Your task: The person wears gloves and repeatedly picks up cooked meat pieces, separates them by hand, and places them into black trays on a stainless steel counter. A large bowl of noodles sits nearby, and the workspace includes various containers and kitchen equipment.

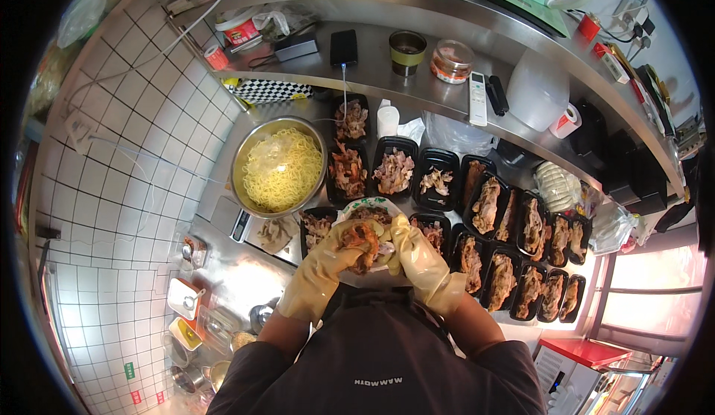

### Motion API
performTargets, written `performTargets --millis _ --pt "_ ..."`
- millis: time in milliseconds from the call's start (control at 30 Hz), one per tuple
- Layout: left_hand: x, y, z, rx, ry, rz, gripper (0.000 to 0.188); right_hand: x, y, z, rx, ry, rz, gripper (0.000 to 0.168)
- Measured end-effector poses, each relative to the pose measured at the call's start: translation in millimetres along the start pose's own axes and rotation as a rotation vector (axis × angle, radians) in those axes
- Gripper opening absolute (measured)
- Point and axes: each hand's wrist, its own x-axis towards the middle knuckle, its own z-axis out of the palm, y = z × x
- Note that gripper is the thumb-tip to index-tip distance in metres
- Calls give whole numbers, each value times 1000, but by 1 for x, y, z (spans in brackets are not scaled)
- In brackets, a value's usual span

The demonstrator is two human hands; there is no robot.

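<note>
My left hand point(341, 247), in a cream rubber glove, grips a browned piece of cooked meat point(360, 242), probably poultry. Close beside it my right hand point(408, 247), gloved the same way, has its fingers bent towards the meat; whether it pinches a scrap is unclear. Both hands are over a white bowl with a green pattern point(366, 202), which has dark meat pieces point(373, 214) in it. Black plastic trays of torn meat stand around it: one behind point(394, 166), one by my left hand point(317, 225), and one partly hidden by my right point(433, 231).
A steel bowl of yellow noodles point(282, 169) stands left, near a kitchen scale point(232, 219) and a crumpled cloth point(275, 233). Several black trays of whole cooked pieces point(503, 281) fill the right side. A steel shelf point(368, 80) overhangs the back, carrying a cup point(408, 52) and jar point(451, 60).
</note>
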Motion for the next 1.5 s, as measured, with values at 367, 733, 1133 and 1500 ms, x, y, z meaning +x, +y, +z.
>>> performTargets --millis 367,733,1133,1500 --pt "11 -6 -1 41 -108 -3 41 18 1 -16 -371 -152 -10 32" --pt "37 -20 -8 150 -114 298 42 75 62 -65 -180 328 83 31" --pt "32 -11 4 -555 -100 5 56 94 8 -132 -561 467 101 57" --pt "60 -3 -9 -435 -150 -196 19 50 24 -36 -381 -117 -414 25"
